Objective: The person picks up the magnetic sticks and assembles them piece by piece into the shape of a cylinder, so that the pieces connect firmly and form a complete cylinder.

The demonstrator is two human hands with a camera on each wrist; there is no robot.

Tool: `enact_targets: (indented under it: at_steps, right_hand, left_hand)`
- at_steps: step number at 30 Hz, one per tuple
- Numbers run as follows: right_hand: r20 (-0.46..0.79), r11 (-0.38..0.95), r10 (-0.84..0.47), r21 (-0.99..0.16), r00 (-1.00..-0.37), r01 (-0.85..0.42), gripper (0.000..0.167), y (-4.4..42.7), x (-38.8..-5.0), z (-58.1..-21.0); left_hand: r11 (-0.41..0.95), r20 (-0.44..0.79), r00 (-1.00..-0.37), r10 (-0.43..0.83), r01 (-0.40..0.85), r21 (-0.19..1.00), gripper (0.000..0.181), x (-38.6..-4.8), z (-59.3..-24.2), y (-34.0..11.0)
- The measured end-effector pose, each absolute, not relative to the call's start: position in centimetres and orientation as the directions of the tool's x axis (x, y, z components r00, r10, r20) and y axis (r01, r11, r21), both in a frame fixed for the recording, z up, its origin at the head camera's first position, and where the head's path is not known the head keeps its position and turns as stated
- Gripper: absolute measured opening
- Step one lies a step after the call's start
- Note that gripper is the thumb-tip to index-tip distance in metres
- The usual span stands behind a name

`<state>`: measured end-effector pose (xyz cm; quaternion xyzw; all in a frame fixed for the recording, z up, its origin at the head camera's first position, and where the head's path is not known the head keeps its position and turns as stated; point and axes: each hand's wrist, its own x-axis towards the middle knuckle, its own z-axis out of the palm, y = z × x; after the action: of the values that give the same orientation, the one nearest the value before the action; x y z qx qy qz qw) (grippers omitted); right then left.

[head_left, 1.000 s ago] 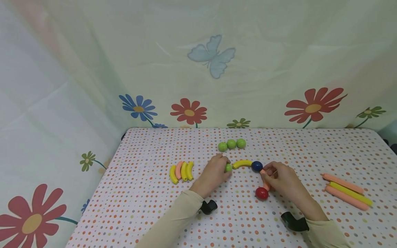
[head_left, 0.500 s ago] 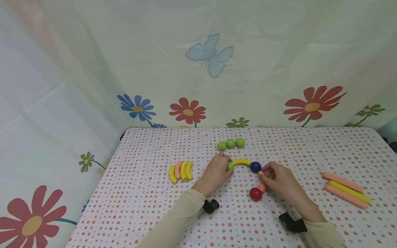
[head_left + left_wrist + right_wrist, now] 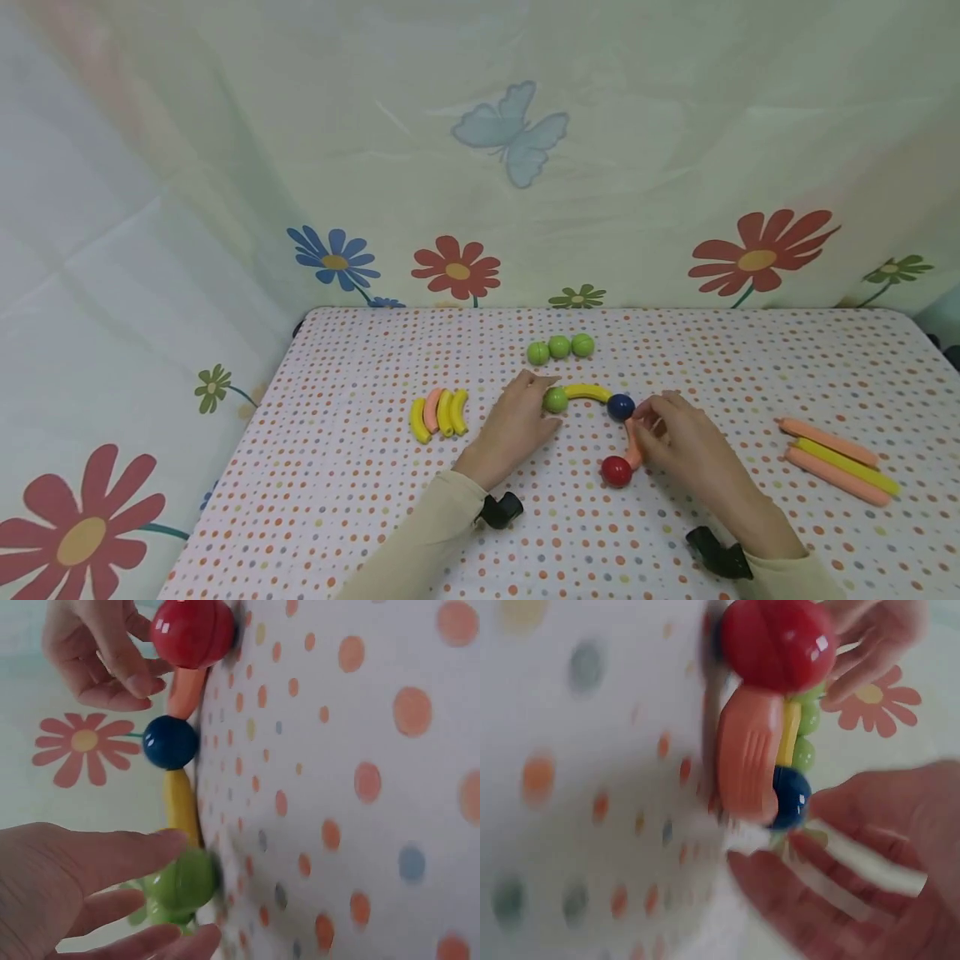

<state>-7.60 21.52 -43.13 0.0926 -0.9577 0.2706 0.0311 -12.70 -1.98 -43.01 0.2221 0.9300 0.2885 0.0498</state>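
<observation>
A joined chain lies on the table: a green ball (image 3: 556, 400), a yellow curved rod (image 3: 588, 391), a blue ball (image 3: 621, 407), an orange curved rod (image 3: 633, 444) and a red ball (image 3: 617, 472). My left hand (image 3: 516, 429) is beside the green ball, thumb and fingers spread on either side of it without gripping; in the left wrist view the thumb looks close to the ball (image 3: 184, 879). To the right of the orange rod is my right hand (image 3: 688, 442). In the right wrist view its fingers stand apart, holding nothing, near the blue ball (image 3: 790, 798) and orange rod (image 3: 748, 756).
Three green balls (image 3: 559, 347) form a row behind the chain. Several short curved rods (image 3: 446, 413), yellow and orange, lie side by side at left. Longer straight rods (image 3: 843, 462), orange and yellow, rest at right. A dotted cloth covers the table; a flowered curtain (image 3: 600, 167) hangs behind.
The green ball came against the yellow rod's left end, and my left fingers then spread off it. The red ball end swung slightly left. My right fingers have loosened from the orange rod.
</observation>
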Motion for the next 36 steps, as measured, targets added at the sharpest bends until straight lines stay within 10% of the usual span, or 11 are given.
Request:
enact_targets:
  at_steps: [10, 36]
  right_hand:
    - [0.258, 0.676, -0.625, -0.294, -0.737, -0.676, 0.040, 22.4, -6.3, -43.8]
    - [0.036, 0.720, -0.609, -0.394, -0.792, -0.571, 0.044, 22.0, -6.6, -43.1]
  left_hand:
    - [0.813, 0.091, -0.966, 0.243, 0.253, 0.524, 0.030, -13.1, -41.9, -7.5]
    - [0.785, 0.018, -0.984, 0.175, 0.151, 0.601, 0.028, -13.5, -43.5, -10.6]
